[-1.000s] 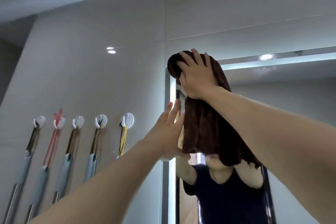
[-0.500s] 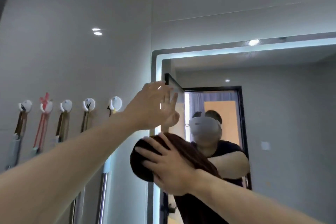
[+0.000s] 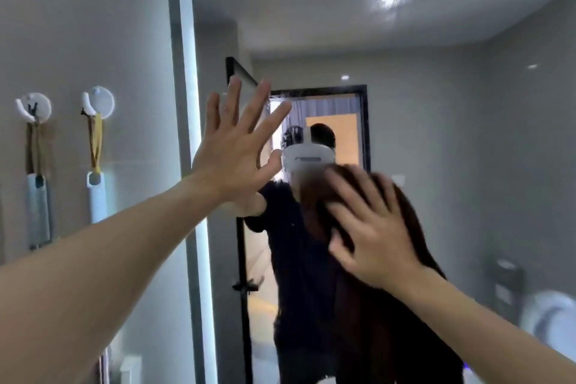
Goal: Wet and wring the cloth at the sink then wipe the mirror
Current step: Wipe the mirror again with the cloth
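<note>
A large mirror with a lit frame fills the right of the view. My left hand lies flat against the glass near the mirror's left edge, fingers spread and straight. My right hand, blurred by motion, presses a dark brown cloth against the mirror with straight spread fingers. The cloth hangs down below the hand and covers part of the glass. The mirror reflects a person in a dark top with a white headset.
On the grey wall to the left, two white round hooks hold hanging tools with pale handles. The mirror's glowing left frame runs vertically beside my left forearm. A white rounded object shows at the lower right.
My right hand has carried the cloth from the mirror's top left corner down and then to the right across the glass. My left hand stays braced flat near the left edge.
</note>
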